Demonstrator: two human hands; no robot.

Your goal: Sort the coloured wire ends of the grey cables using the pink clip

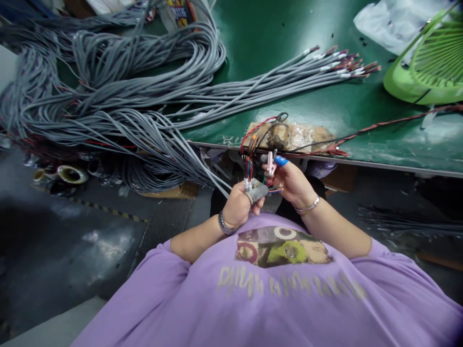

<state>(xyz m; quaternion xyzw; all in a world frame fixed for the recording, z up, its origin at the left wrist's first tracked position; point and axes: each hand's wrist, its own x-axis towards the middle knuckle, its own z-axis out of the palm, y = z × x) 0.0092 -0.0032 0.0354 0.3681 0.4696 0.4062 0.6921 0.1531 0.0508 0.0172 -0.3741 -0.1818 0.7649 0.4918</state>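
Observation:
My left hand [238, 206] is closed round the ends of grey cables, and its thumb wears a grey wrap. Thin coloured wires [248, 168] with white sleeves stand up from that grip. Close by on the right, my right hand [294, 185] is bent with its fingertips together, one fingertip covered in blue. A small pale pink piece [270, 165] shows at those fingertips; its kind is unclear. Loose wire ends [275, 189] fan out between the two hands. Just beyond, a worn tape-wrapped block [304, 137] with red and black leads lies at the bench edge.
Long bundles of grey cable [144, 91] cover the left of the green bench [260, 38], their stripped ends [347, 65] pointing right. A green fan [430, 62] and a clear plastic bag [390, 24] are at the right. More coiled cable [155, 176] lies below the bench.

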